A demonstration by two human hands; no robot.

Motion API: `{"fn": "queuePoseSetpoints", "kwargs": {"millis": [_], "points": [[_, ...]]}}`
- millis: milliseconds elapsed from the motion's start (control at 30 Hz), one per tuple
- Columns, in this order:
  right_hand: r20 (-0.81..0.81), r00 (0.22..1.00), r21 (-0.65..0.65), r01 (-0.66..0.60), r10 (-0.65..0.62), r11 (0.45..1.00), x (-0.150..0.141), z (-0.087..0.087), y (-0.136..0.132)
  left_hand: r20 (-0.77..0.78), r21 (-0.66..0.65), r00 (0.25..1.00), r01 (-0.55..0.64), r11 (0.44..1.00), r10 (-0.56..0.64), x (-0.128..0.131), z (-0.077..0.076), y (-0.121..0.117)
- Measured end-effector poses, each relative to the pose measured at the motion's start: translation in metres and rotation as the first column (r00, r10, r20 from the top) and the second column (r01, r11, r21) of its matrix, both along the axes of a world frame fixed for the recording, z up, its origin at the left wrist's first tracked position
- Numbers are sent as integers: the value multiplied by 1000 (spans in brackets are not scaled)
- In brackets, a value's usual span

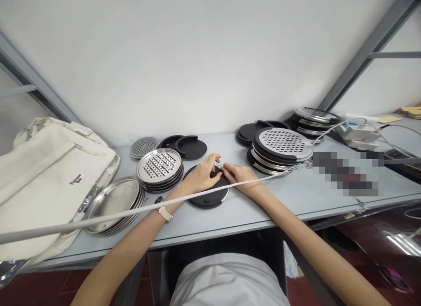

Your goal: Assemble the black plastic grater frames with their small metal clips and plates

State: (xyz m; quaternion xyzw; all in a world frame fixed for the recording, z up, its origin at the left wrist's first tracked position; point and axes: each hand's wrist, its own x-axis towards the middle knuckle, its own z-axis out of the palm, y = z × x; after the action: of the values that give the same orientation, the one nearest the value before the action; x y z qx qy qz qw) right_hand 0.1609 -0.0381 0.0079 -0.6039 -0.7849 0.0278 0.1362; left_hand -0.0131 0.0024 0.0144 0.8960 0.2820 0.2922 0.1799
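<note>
A round black disc [210, 197] with a silver rim showing at its right lies flat on the table in front of me. My left hand [202, 174] rests over its upper part, thumb and fingers apart in a curve. Opposite it, at the disc's right edge, my right hand [240, 176] is closed in a pinch. A small thin wire loop [219, 166] shows at its fingertips, between the two hands. Just left of the disc stands a stack of round metal grater plates [160, 166].
Plain metal discs [113, 205] are stacked at the left beside a cream bag [42, 183]. Black round covers [191, 147] lie behind. A stack topped by a perforated grater plate [283, 144] stands at right. A pale cord [108, 218] crosses the view in front of my forearms.
</note>
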Motion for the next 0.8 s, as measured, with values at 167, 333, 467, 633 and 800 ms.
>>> {"fn": "queuePoseSetpoints", "kwargs": {"millis": [167,333,467,633,800], "points": [[22,1000,-37,-1,2,999,2,4,-5,-71,55,997,43,998,-39,-1,6,-6],[-12,999,-30,-54,53,998,3,1,-6,-105,94,992,86,992,-76,-2,8,-7],[-10,998,-24,-55,54,998,4,-2,-6,-105,79,993,69,994,-61,-1,9,-8],[-9,998,-13,-67,67,998,5,-3,-6,-121,100,991,60,993,-48,0,10,-8],[-3,998,-26,-69,69,997,5,-4,-5,-137,177,990,39,983,-14,0,10,-8]]}}
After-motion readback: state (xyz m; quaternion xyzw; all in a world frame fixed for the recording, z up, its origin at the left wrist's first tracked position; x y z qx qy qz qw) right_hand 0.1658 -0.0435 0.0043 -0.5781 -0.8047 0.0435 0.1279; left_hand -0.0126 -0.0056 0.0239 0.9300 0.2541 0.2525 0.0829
